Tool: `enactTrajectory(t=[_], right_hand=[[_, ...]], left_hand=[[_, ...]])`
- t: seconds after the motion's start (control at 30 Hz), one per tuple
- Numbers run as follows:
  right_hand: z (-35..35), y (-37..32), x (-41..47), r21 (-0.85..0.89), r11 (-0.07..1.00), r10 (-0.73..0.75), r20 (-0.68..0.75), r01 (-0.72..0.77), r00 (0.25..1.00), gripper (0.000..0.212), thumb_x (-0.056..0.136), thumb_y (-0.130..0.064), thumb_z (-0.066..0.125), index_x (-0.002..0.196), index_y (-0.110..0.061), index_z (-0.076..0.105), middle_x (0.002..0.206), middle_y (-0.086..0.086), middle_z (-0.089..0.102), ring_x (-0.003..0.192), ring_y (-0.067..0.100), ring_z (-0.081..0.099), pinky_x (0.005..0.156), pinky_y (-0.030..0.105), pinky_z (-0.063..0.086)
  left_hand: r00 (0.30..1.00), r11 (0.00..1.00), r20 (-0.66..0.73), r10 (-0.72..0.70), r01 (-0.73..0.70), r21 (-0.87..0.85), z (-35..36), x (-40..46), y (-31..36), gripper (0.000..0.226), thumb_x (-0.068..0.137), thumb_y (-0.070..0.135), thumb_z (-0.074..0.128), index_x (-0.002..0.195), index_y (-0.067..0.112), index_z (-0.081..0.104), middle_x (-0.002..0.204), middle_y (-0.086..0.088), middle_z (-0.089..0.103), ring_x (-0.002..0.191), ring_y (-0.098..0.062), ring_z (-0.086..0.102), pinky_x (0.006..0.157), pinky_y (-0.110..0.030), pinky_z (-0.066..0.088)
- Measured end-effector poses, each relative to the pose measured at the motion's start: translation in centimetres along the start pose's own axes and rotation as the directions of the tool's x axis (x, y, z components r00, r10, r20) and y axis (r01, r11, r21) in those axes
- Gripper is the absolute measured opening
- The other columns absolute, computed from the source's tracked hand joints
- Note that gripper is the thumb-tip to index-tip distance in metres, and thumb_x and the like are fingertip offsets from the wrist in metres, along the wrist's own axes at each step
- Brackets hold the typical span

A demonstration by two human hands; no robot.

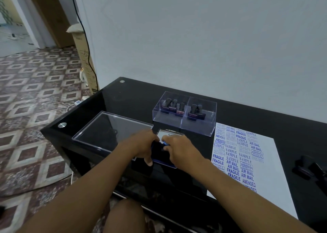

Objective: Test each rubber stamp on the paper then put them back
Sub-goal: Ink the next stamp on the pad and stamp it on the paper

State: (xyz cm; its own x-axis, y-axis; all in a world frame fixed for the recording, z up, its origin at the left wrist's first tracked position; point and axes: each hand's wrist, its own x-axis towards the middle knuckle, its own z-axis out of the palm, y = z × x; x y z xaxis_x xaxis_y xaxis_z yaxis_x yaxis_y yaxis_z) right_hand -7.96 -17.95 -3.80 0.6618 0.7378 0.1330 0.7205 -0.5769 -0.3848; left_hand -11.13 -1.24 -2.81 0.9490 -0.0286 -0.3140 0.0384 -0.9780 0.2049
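An ink pad [159,153], black with a blue rim and its white lid [170,134] raised at the back, lies on the black table [247,112]. My left hand [143,144] grips its left side. From the right, my right hand [178,148] holds the pad, fingertips pinching a small blue part [165,143] near the hinge. A clear box [200,124] behind the pad holds several black-handled rubber stamps [180,108]. The white paper [276,170] at the right is covered with blue prints. Two more stamps [309,167] lie right of the paper.
The box's clear lid [106,128] lies flat on the table's left corner, beside my left hand. A pale wall rises right behind the table. Cables run over the tiled floor [35,109] at the left, and my knee [123,215] shows below the table edge.
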Motion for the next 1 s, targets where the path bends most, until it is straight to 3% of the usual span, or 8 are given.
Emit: enactTrajectory(t=[0.1,0.3,0.43,0.6,0.77,0.83,0.9,1.0], right_hand=[[1.0,-0.5,-1.5,-0.059,0.997,-0.057,-0.014,0.057,0.998,0.012,0.091,-0.007,0.056,0.103,-0.010,0.056,0.102,0.009,0.062,0.091,0.022,0.054,0.071,0.031,0.044],[-1.1,0.4,-0.4,0.159,0.987,0.031,-0.064,-0.021,0.997,0.010,0.088,-0.005,0.057,0.079,-0.007,0.056,0.081,0.007,0.063,0.072,0.021,0.056,0.070,0.038,0.049],[-2.9,1.6,-2.3,0.181,0.980,0.117,-0.163,-0.087,0.980,0.009,0.091,-0.013,0.059,0.094,-0.006,0.064,0.092,0.009,0.068,0.082,0.024,0.061,0.079,0.037,0.051],[-5.8,5.7,-6.9,0.153,0.972,0.208,-0.218,-0.178,0.953,0.006,0.091,-0.010,0.058,0.087,-0.006,0.061,0.079,0.010,0.064,0.071,0.023,0.058,0.067,0.035,0.048],[-9.2,10.6,-12.4,0.131,0.934,0.352,-0.196,-0.331,0.915,0.032,0.095,-0.009,0.056,0.068,-0.024,0.048,0.072,0.000,0.059,0.057,0.005,0.049,0.053,0.012,0.034],[-10.2,12.4,-14.1,0.137,0.921,0.388,-0.214,-0.365,0.897,0.032,0.093,-0.005,0.055,0.064,-0.016,0.045,0.065,0.002,0.054,0.053,0.009,0.043,0.052,0.015,0.034],[-11.0,14.3,-15.6,0.133,0.908,0.417,-0.233,-0.396,0.878,0.024,0.091,-0.002,0.055,0.068,-0.006,0.046,0.064,0.007,0.053,0.053,0.012,0.036,0.053,0.018,0.031],[-11.4,16.2,-16.8,0.115,0.905,0.425,-0.248,-0.409,0.870,0.031,0.089,-0.002,0.055,0.065,-0.011,0.038,0.060,0.005,0.046,0.053,0.014,0.031,0.052,0.025,0.028]], left_hand=[[1.000,1.000,-0.002,0.002,-0.002,-0.007,0.1,0.0,0.1,0.075,0.050,0.021,0.092,0.118,0.022,0.062,0.117,0.003,0.061,0.104,-0.021,0.059,0.091,-0.042,0.051],[0.999,0.990,0.023,-0.046,0.042,0.137,-0.3,-0.1,0.7,0.078,0.055,0.026,0.090,0.125,0.022,0.057,0.126,-0.001,0.053,0.111,-0.025,0.054,0.094,-0.042,0.048],[0.997,0.973,0.027,-0.066,0.058,0.224,-0.4,0.2,2.5,0.093,0.061,0.032,0.086,0.142,0.024,0.040,0.143,-0.004,0.036,0.128,-0.027,0.039,0.104,-0.042,0.039],[0.995,0.986,-0.046,0.088,-0.080,0.143,-0.4,1.7,8.1,0.088,0.069,0.044,0.080,0.144,0.022,0.039,0.146,-0.005,0.036,0.131,-0.028,0.038,0.108,-0.043,0.036],[0.969,0.969,0.007,0.246,-0.245,-0.028,0.5,3.3,15.1,0.071,0.075,0.035,0.079,0.137,0.016,0.049,0.141,-0.002,0.045,0.128,-0.024,0.046,0.105,-0.037,0.040],[0.964,0.961,0.030,0.264,-0.261,-0.089,1.2,3.8,16.9,0.064,0.076,0.026,0.080,0.133,0.013,0.054,0.136,-0.002,0.052,0.124,-0.023,0.051,0.101,-0.034,0.041],[0.968,0.964,0.047,0.248,-0.242,-0.105,2.0,4.5,18.1,0.073,0.075,0.022,0.081,0.139,0.012,0.047,0.141,-0.004,0.048,0.128,-0.023,0.048,0.105,-0.034,0.039],[0.969,0.970,0.061,0.241,-0.238,-0.057,2.9,5.3,18.7,0.089,0.073,0.024,0.083,0.147,0.014,0.034,0.149,-0.003,0.038,0.134,-0.023,0.040,0.110,-0.036,0.035]])
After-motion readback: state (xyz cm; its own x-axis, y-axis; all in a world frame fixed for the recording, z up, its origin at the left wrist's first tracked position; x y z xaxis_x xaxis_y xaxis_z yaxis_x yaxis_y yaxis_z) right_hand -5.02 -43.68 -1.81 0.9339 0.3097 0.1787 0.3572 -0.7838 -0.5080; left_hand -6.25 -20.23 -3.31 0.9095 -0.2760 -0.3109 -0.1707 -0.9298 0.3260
